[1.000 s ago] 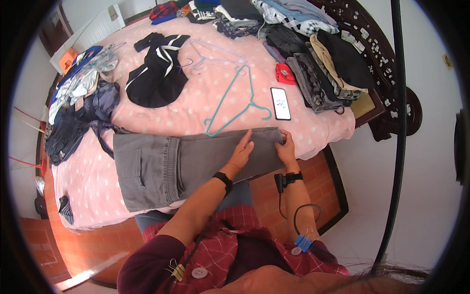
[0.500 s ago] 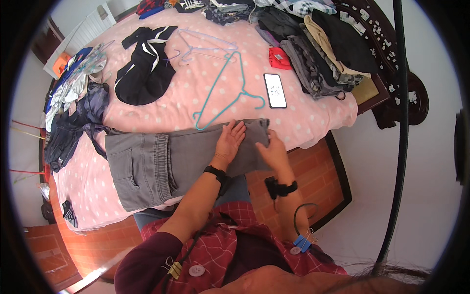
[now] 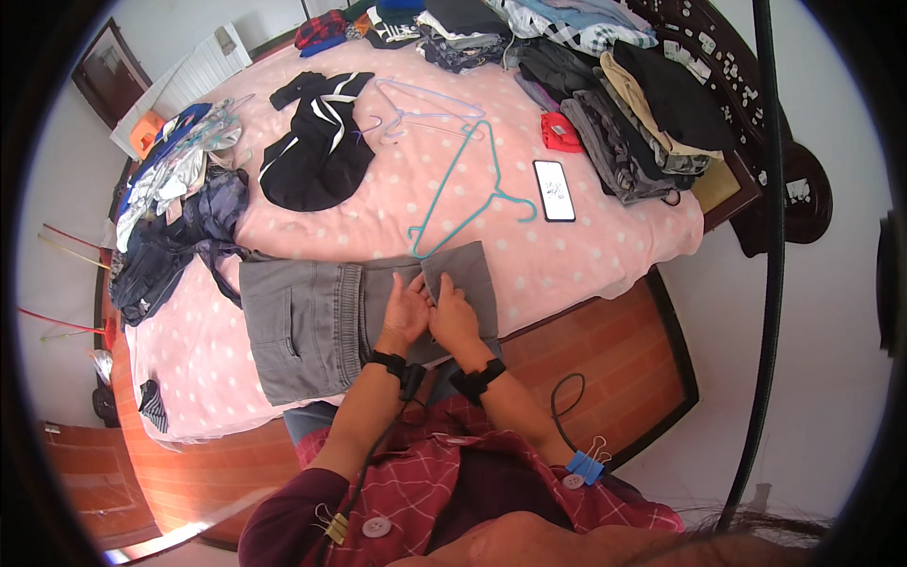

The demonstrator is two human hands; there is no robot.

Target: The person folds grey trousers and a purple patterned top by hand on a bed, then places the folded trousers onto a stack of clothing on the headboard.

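Under your fingers (image 3: 414, 295) lie plain grey trousers (image 3: 312, 317); beyond your fingertips the bedspread (image 3: 605, 250) is pink with white dots, the hanger (image 3: 468, 184) teal, the garment (image 3: 316, 156) black with white stripes.

Middle of grey trousers (image 3: 312, 321) hidden under both hands, folded clothes stack (image 3: 633, 104) beyond the trousers cut off by top edge, phone (image 3: 554, 190) screen too small to make out.

head view: worn on the person's head, looking steeply down | faces forward over the pink bed (image 3: 586, 255) | near: forearms enter from the lower edge, left hand (image 3: 404, 312) and right hand (image 3: 453, 317) mid-frame | fisheye bends edges at the rim | single view only
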